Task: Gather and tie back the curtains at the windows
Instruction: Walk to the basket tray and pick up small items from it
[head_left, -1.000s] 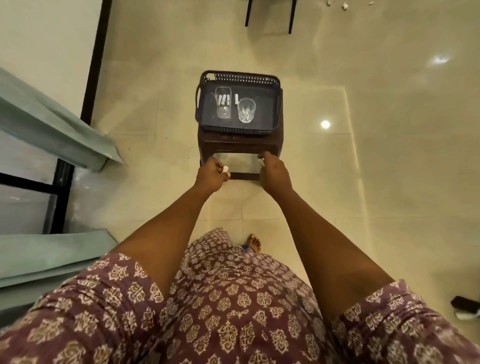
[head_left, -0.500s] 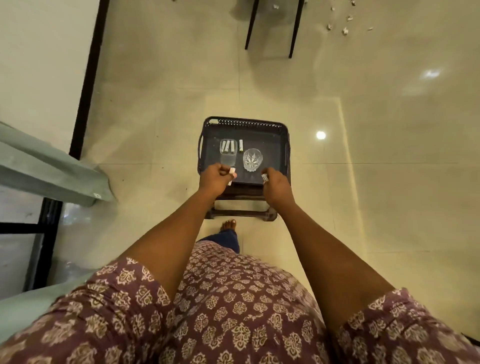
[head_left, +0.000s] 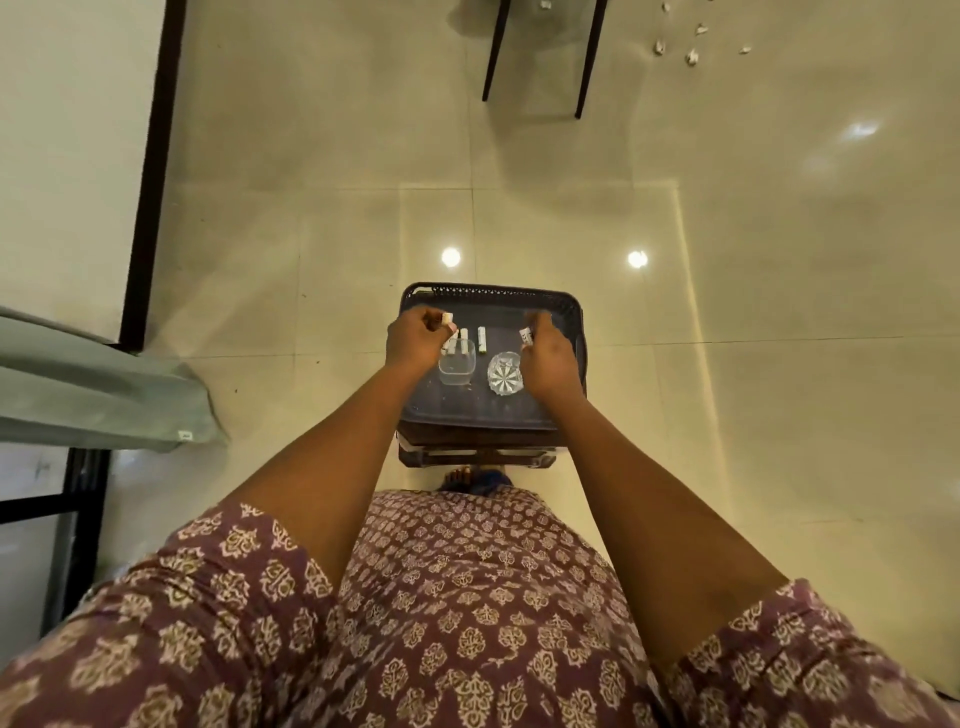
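**Obscured and unresolved items, head view**

Left hand (head_left: 413, 343) pinched a small white piece (head_left: 447, 317); too small to identify. Right hand (head_left: 551, 358) pinched a similar piece (head_left: 527, 336), motion-blurred, dark marks unreadable. Both forearms covered the side rims of the dark tray (head_left: 488, 296). Stool (head_left: 478, 449) under the tray mostly hidden. Curtain (head_left: 98, 395) cut by left edge. Foot (head_left: 460, 475) partly behind garment. White scraps (head_left: 691, 54) on the floor unresolvable.

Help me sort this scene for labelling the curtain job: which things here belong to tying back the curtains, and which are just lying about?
Belong to the job:
curtain
left hand, pinching a small white piece
right hand, pinching another

Just lying about:
tray
square glass
cut-glass tumbler
stool
white scraps on the floor
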